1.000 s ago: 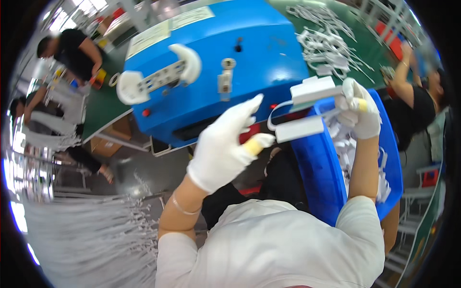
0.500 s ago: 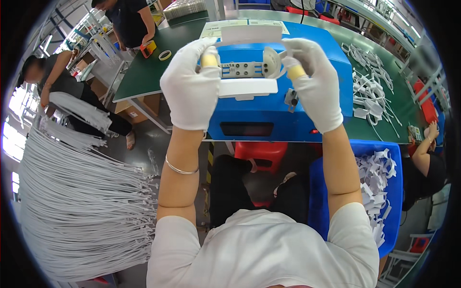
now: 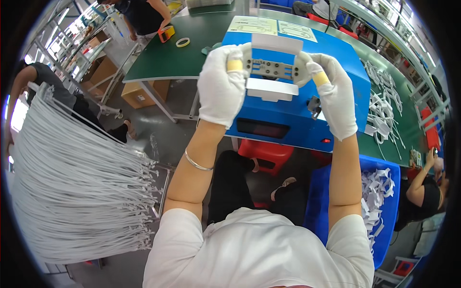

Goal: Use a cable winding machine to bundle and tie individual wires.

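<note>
Both my hands wear white gloves with yellow tape round the thumbs. My left hand (image 3: 223,82) is closed at the left end of a metal plate with bolts (image 3: 271,68), on the front of a blue machine (image 3: 336,72); what its fingers hold is hidden. My right hand (image 3: 333,89) has thumb and fingers bent together on a white curved piece (image 3: 301,69) at the plate's right end. A white upper flap (image 3: 277,44) and a white lower flap (image 3: 272,89) lie above and below the plate. A small metal bracket (image 3: 314,106) sits beside my right hand.
A large bundle of white cables (image 3: 81,182) hangs at left. Coiled white cables (image 3: 382,115) lie on the green table (image 3: 163,62) at right. A blue bin (image 3: 317,192) holds white paper scraps. A red stool (image 3: 269,153) stands below. Other people work at left and right.
The view has shifted, so the machine and my hands appear farther right. My hands stay at the plate's two ends. The person at far left has moved toward the picture's edge.
</note>
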A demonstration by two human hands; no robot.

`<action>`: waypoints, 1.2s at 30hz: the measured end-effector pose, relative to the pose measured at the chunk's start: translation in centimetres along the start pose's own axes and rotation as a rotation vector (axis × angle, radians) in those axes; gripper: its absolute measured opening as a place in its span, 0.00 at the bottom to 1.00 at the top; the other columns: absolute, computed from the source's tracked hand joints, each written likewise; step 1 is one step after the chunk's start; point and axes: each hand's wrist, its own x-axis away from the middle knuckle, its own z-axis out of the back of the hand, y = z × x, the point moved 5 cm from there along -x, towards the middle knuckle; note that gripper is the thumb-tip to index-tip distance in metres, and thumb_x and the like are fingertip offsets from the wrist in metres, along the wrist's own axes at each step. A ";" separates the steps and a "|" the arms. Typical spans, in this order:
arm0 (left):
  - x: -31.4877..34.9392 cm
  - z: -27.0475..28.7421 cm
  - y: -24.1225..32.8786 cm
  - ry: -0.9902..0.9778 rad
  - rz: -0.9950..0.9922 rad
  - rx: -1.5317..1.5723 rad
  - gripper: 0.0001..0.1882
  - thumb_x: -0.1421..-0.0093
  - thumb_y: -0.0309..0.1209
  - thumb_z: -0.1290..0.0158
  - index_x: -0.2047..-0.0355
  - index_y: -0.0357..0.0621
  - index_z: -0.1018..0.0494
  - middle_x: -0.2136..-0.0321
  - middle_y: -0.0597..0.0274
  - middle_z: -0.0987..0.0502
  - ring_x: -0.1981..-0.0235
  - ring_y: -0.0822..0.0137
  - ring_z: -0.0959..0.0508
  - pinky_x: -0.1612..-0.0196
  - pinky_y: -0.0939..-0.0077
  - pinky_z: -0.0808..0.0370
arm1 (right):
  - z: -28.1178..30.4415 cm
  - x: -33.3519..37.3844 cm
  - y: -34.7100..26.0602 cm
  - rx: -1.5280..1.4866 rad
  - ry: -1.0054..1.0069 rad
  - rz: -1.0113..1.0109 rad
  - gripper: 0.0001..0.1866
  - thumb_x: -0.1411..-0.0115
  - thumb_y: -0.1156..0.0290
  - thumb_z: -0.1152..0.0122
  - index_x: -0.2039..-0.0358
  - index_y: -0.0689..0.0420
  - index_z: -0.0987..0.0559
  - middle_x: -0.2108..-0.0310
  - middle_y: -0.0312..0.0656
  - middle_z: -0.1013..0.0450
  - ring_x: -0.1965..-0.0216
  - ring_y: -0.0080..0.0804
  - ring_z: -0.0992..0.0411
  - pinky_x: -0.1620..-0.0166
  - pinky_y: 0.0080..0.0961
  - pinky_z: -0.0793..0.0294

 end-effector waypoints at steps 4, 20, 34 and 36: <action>0.4 -0.1 0.6 -0.021 -0.100 0.015 0.09 0.40 0.28 0.49 0.60 0.41 0.27 0.64 0.50 0.24 0.61 0.50 0.23 0.56 0.63 0.27 | 0.3 -0.5 -0.9 0.143 0.013 0.098 0.16 0.35 0.62 0.47 0.55 0.61 0.24 0.70 0.38 0.26 0.83 0.16 0.32 0.85 0.12 0.36; 5.2 24.3 -16.3 -1.179 0.657 -1.878 0.15 0.44 0.32 0.49 0.57 0.54 0.20 0.56 0.64 0.20 0.53 0.60 0.22 0.49 0.48 0.36 | 6.6 13.6 10.8 0.202 0.244 -0.243 0.15 0.33 0.70 0.54 0.54 0.66 0.26 0.56 0.45 0.27 0.55 0.33 0.27 0.48 0.29 0.29; 11.9 4.9 -6.2 -1.210 0.548 0.183 0.11 0.45 0.34 0.44 0.69 0.38 0.21 0.72 0.56 0.20 0.67 0.67 0.20 0.59 0.73 0.25 | -6.8 20.5 9.3 0.051 -0.521 -0.153 0.10 0.38 0.75 0.46 0.58 0.65 0.23 0.61 0.45 0.27 0.63 0.27 0.28 0.65 0.22 0.25; 14.5 0.2 -3.9 -1.125 0.512 0.513 0.08 0.43 0.29 0.46 0.67 0.38 0.22 0.62 0.55 0.20 0.61 0.65 0.21 0.57 0.72 0.26 | -6.5 20.0 9.2 0.064 -0.412 -0.153 0.12 0.38 0.74 0.46 0.55 0.64 0.24 0.60 0.45 0.27 0.63 0.27 0.28 0.67 0.23 0.26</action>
